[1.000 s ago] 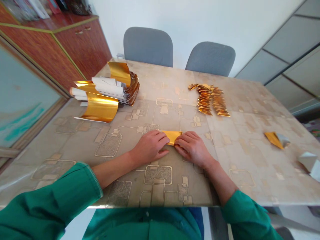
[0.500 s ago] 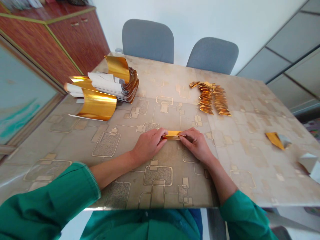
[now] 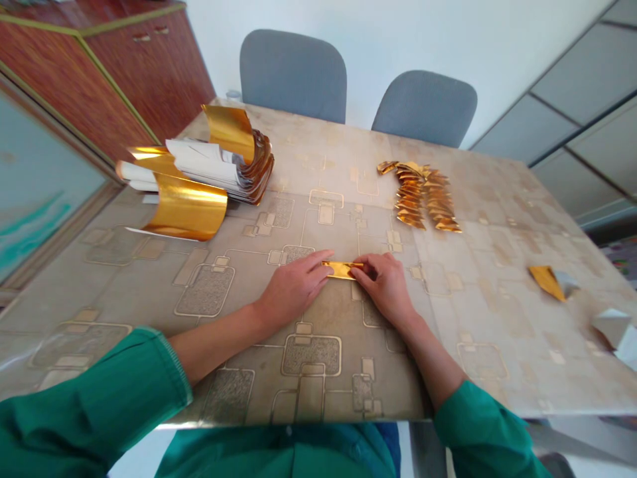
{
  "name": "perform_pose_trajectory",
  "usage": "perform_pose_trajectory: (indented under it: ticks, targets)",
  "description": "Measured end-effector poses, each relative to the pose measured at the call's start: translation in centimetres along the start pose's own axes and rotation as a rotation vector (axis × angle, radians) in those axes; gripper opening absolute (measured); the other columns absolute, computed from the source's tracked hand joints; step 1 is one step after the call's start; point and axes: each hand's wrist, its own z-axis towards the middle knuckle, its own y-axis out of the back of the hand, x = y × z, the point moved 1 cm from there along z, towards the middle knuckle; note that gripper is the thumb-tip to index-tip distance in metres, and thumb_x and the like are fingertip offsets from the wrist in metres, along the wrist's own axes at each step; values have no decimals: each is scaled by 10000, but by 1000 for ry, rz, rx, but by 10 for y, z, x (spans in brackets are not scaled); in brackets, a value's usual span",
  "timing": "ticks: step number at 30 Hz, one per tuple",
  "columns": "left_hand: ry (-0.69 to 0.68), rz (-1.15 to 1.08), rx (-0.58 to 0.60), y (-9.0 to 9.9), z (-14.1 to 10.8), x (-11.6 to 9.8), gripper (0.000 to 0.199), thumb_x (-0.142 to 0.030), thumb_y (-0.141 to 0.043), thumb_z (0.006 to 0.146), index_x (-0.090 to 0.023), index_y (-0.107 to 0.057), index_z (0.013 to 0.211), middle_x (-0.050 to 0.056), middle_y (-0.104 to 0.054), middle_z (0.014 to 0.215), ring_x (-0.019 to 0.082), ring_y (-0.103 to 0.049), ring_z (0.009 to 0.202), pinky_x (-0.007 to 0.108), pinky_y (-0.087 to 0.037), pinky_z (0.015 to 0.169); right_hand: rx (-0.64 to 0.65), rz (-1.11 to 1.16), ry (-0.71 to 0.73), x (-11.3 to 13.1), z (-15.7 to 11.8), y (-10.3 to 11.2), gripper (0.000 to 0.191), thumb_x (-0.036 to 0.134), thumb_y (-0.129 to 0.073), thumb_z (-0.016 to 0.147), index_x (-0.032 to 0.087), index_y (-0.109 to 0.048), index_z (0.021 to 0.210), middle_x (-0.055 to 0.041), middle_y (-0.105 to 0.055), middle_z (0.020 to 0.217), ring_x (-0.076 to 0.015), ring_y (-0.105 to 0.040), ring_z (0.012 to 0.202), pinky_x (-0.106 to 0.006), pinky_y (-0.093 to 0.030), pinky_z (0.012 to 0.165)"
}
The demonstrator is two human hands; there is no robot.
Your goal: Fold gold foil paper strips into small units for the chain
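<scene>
A narrow folded strip of gold foil paper [image 3: 341,270] lies on the table in front of me, between my two hands. My right hand [image 3: 384,282] pinches its right end between thumb and fingers. At the left end, my left hand [image 3: 293,282] rests with its fingers stretched out and slightly apart, the fingertips touching the strip. The thumb of that hand is mostly hidden.
A thick stack of curled gold and white paper sheets [image 3: 192,209] stands at the back left. Folded gold paper pieces [image 3: 411,199] sit in rows at the back right. Two loose scraps, one gold [image 3: 547,282] and one white [image 3: 614,325], lie far right. Grey chairs [image 3: 293,76] stand behind the table.
My left hand has loosened from a pinch to stretched fingers on the strip. The strip looks flatter, with its shiny face up. My right hand keeps its pinch; the view has shifted slightly.
</scene>
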Motion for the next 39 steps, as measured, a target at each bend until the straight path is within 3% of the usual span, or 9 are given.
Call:
perform_pose_trajectory:
  ticks: [7, 10, 13, 24, 31, 35, 39]
  targets:
    - [-55, 196, 20, 11, 1, -14, 294, -210, -553, 948, -147, -635, 1223, 131, -620, 1278, 264, -598, 1090, 442, -493, 969, 2, -50, -23, 0, 1, -2, 74, 314, -654, 892, 252, -690, 876, 5, -661, 712, -191, -584, 747, -323, -383, 753]
    - [-124, 215, 66, 10, -3, -24, 446, -339, -603, 945, -152, -557, 1347, 114, -564, 1398, 282, -518, 1242, 503, -300, 1152, -14, -60, -21, 0, 0, -2, 70, 315, -657, 894, 253, -688, 882, 9, -662, 717, -192, -577, 748, -323, -375, 758]
    - [-147, 207, 134, 3, -10, -28, 596, -494, -597, 934, -114, -511, 1384, 132, -519, 1454, 291, -441, 1347, 515, -161, 1206, -25, -64, -27, 2, -1, -2, 66, 308, -654, 896, 251, -687, 889, 10, -658, 713, -193, -577, 758, -322, -370, 758]
    - [-83, 167, 215, -2, -16, -27, 616, -528, -546, 954, -115, -486, 1407, 131, -508, 1473, 284, -458, 1343, 511, -159, 1188, -18, -79, -45, 5, -2, 0, 61, 284, -633, 891, 244, -676, 874, 8, -649, 712, -199, -572, 769, -333, -364, 774]
    - [-55, 134, 251, -1, -13, -26, 589, -531, -549, 951, -141, -509, 1390, 130, -497, 1481, 283, -450, 1348, 518, -154, 1192, -38, -127, -50, 4, -2, -2, 95, 280, -633, 884, 238, -672, 959, 11, -638, 708, -206, -565, 782, -341, -375, 787]
    - [-64, 129, 259, 1, -13, -25, 594, -537, -563, 941, -147, -512, 1385, 135, -494, 1482, 283, -451, 1346, 522, -163, 1186, -107, -229, 30, 8, -7, 3, 190, 300, -603, 919, 220, -675, 1077, -51, -701, 945, -237, -563, 924, -360, -385, 825]
    - [-72, 124, 255, 1, -12, -24, 607, -534, -572, 937, -141, -504, 1395, 136, -503, 1474, 287, -451, 1346, 533, -165, 1183, -89, -367, 171, 22, -19, 2, 259, 304, -502, 992, 252, -669, 1183, -66, -680, 1229, -247, -536, 1093, -422, -313, 1003]
